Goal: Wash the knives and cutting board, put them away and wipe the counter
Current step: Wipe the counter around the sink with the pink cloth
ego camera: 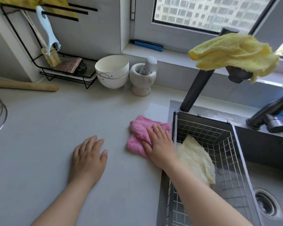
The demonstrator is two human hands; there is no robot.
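On the grey counter, at three o'clock beside the sink, the right hand presses straight fingers on the pink cloth; at six o'clock the left hand rests flat, fingers straight.

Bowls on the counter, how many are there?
2, stacked: the upper bowl sits in the lower bowl on the counter, between the wire rack and the mortar. No others show.

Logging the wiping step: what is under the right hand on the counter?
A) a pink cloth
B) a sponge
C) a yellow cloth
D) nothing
A: the right hand lies flat on the pink cloth on the counter, while the yellow cloth hangs over the faucet.
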